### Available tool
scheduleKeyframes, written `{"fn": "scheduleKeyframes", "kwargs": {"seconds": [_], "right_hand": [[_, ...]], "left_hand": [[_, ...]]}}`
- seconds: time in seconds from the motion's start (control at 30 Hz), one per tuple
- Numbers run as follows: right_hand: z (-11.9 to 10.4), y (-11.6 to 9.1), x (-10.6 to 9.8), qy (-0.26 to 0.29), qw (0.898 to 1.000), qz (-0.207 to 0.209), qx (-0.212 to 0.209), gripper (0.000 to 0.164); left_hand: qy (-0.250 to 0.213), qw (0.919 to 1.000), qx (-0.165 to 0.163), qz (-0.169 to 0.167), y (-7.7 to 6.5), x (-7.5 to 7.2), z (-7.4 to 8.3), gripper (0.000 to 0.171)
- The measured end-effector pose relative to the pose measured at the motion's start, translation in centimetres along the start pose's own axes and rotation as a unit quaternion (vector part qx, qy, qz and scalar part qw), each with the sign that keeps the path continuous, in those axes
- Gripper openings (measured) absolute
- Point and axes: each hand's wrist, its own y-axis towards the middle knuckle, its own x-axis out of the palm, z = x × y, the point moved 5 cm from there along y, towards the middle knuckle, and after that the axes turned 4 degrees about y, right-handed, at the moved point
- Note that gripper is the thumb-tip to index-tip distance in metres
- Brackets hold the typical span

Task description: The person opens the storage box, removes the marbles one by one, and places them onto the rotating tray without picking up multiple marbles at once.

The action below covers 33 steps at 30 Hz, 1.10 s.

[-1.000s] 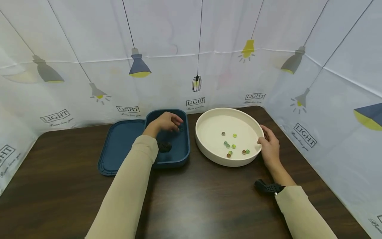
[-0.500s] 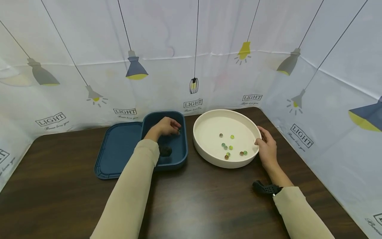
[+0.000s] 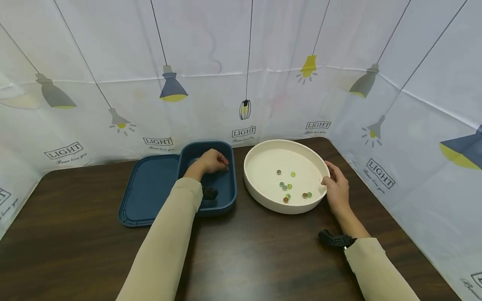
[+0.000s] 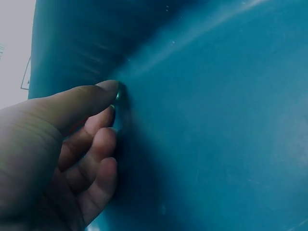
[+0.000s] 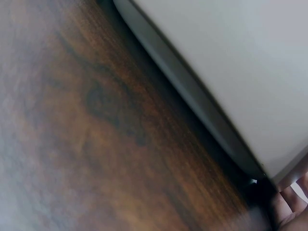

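Note:
Inside a deep blue rectangular box [image 3: 224, 196], my left hand [image 3: 211, 161] reaches down near its right wall. The left wrist view has the thumb and forefinger pinching a small glass marble [image 4: 118, 96] with a greenish glint, mostly hidden by the fingertips, against the blue floor. My right hand [image 3: 337, 188] grips the right rim of a round cream tray [image 3: 263, 161], thumb over the edge and the other fingers outside. Several marbles [image 3: 289, 186] in green, yellow and brown lie loose in that tray. The right wrist view catches only the tray's side and part of the fingers.
A flat blue lid [image 3: 148, 190] lies left of the box, partly behind it. Everything rests on a dark wood table [image 3: 241, 259]. A white curtain [image 3: 211, 104] printed with lamps hangs along the back and right edges.
My left hand's fingers have lowered and closed together on a marble in the box. The right hand stays on the tray's rim. The head view has shifted slightly.

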Motion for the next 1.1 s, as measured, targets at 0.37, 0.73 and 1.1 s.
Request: {"fn": "scheduleKeyframes", "kwargs": {"seconds": [0.37, 0.73, 1.1], "right_hand": [[0.2, -0.2, 0.4, 0.007, 1.000, -0.004, 0.002, 0.068], [0.0, -0.2, -0.7, 0.006, 1.000, -0.002, -0.001, 0.069], [0.2, 0.0, -0.1, 0.014, 1.000, -0.006, -0.001, 0.068]], "left_hand": [[0.101, 0.9946, -0.007, 0.023, -0.6, -0.6, 0.5, 0.013], [0.022, 0.9940, 0.040, 0.099, -3.1, -3.2, 4.7, 0.013], [0.003, 0.9892, 0.106, 0.100, -4.5, -0.9, 11.1, 0.008]]}}
